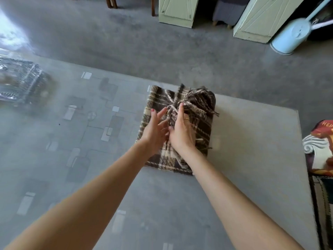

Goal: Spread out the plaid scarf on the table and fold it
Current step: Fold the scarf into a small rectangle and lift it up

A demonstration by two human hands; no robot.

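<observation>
1. Your left hand (155,131), nearest item, at 9 o'clock of the bundle: grip wide, fingers splayed, hovering over or lightly touching the cloth, holding nothing. Use it as an anchor; lay the palm flat on the near-left layers so they do not drag when the other hand pulls.

2. Your right hand (181,129), just beside the left, at the bundle's centre: grip closed on a bunch of fringe tassels (193,107). Lift these clear first, since they fan out toward 12 and 3 o'clock and look likely to snag.

3. Plaid scarf (201,129), brown and cream: lies as a compact folded packet on the glass-topped bench (252,141), right of its centre, far edge close to the bench's far edge. By my reading it is not yet spread; the step in hand is opening it out. Find the loose end under the fringe, draw it toward 9 o'clock where the bench is free, and keep the cloth low.

4. Cushion (319,141), at 3 o'clock past the bench edge: red band with lettering beginning "HE", the rest cut off.

5. Pale blue canister (290,36), on the floor at 1 o'clock: no legible marking.

6. Cream cabinet doors (177,10), 12 o'clock, farthest: no writing.
</observation>
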